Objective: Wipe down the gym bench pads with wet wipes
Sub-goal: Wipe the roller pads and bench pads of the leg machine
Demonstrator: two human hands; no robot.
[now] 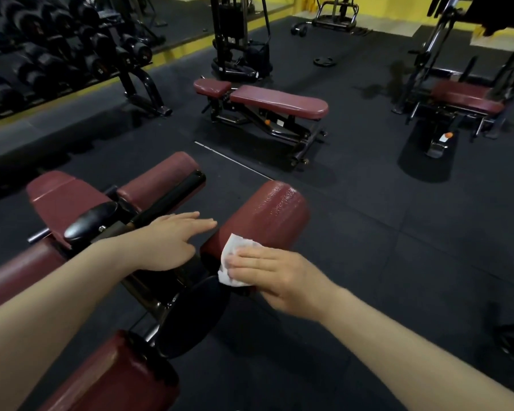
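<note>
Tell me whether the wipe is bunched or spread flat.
Spread flat: the wipe lies under the right hand's straight fingers on the roller pad.

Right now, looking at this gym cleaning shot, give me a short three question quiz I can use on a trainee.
1. True or false: the right hand presses the white wipe flat against the roller pad.
2. Which hand holds no wipe? A) left B) right
3. Fill in: the glossy, wet-looking sheen shows on the ____ half of that roller pad, away from the wipe.

Key
1. True; straight fingers lie over the wipe at the pad's near end.
2. A; the left hand is open, fingers straight, beside the pad above the black frame.
3. Far.
</note>
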